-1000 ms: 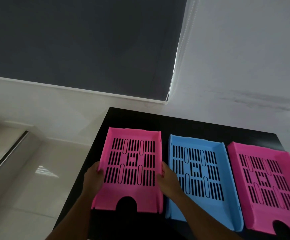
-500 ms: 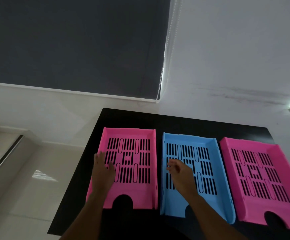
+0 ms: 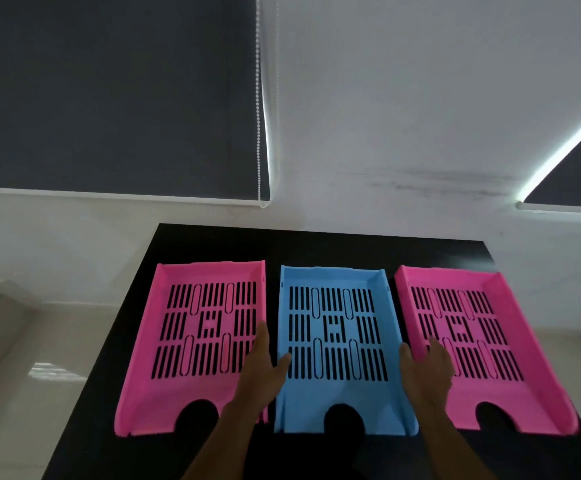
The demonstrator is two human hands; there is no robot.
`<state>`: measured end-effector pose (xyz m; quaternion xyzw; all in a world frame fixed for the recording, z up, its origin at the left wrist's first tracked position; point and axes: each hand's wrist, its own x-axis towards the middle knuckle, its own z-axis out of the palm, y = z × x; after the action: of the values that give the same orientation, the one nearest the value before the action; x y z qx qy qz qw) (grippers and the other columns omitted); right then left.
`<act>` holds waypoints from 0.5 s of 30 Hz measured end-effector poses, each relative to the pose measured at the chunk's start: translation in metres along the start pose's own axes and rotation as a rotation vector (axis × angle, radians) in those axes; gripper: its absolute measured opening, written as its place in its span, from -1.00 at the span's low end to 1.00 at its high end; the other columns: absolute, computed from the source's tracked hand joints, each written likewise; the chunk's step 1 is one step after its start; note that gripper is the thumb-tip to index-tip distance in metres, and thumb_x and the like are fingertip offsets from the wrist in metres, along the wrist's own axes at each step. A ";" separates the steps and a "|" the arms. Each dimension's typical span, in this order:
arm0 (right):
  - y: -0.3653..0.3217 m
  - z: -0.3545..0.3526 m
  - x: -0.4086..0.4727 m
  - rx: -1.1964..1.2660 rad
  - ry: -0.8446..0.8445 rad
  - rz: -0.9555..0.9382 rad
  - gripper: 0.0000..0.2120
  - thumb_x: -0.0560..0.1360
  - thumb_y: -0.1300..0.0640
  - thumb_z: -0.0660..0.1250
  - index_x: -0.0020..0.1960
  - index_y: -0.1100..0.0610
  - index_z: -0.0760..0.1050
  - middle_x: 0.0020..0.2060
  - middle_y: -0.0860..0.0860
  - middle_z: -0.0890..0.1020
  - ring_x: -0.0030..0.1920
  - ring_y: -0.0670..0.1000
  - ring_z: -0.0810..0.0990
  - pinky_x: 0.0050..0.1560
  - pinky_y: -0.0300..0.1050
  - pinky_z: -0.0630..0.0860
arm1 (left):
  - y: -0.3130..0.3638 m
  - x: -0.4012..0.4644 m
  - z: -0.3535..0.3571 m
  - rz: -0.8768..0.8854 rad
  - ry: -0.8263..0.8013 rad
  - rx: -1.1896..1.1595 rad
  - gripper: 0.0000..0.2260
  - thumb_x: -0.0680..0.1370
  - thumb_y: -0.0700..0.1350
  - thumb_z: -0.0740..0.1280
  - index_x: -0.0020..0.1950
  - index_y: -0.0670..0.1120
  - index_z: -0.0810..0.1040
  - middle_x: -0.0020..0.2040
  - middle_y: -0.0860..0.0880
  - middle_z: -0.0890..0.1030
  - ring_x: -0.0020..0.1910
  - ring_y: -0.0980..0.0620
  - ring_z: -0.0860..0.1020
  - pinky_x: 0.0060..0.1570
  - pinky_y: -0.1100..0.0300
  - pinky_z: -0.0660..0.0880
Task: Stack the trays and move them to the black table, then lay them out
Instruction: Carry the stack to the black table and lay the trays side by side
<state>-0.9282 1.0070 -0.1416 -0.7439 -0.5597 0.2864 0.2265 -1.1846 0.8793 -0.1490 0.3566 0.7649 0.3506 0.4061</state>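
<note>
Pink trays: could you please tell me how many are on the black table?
2. One pink tray lies at the left, the other pink tray at the right, the blue tray between them. None seems hidden.

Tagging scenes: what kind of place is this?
Likely an office or similar indoor room: a black table holding plastic letter trays, dark roller blinds on the windows, and a plain white wall.

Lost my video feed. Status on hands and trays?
Left hand and right hand open, flanking blue tray. Three trays side by side on black table. Nothing blocking.
</note>
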 end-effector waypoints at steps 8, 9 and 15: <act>0.019 -0.002 0.013 0.105 -0.206 -0.005 -0.35 0.51 -0.02 0.42 0.49 0.15 0.27 0.37 0.17 0.51 0.35 0.23 0.52 0.29 0.36 0.48 | 0.003 -0.005 0.010 -0.010 0.083 0.086 -0.41 0.64 -0.13 0.24 0.60 0.01 0.02 0.35 -0.43 0.44 0.20 -0.47 0.49 0.22 -0.36 0.44; 0.019 -0.003 0.014 0.108 -0.206 -0.005 -0.40 0.51 -0.01 0.42 0.46 0.16 0.30 0.30 0.16 0.55 0.28 0.22 0.57 0.24 0.34 0.53 | 0.003 -0.006 0.012 0.003 0.096 0.088 -0.43 0.65 -0.13 0.23 0.59 0.00 0.04 0.36 -0.40 0.45 0.09 -0.38 0.60 0.18 -0.33 0.49; 0.023 -0.004 0.016 0.074 -0.179 -0.098 -0.89 0.58 0.07 0.35 -0.01 0.04 0.42 -0.27 0.04 0.59 -0.35 -0.04 0.58 -0.23 -0.01 0.68 | 0.004 -0.003 0.022 0.014 0.122 0.097 -0.49 0.65 -0.15 0.22 0.57 -0.02 0.12 0.38 -0.26 0.51 -0.38 0.14 0.64 -0.30 0.20 0.66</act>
<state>-0.9064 1.0161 -0.1568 -0.6783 -0.6024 0.3606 0.2166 -1.1629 0.8842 -0.1542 0.3594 0.8017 0.3368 0.3386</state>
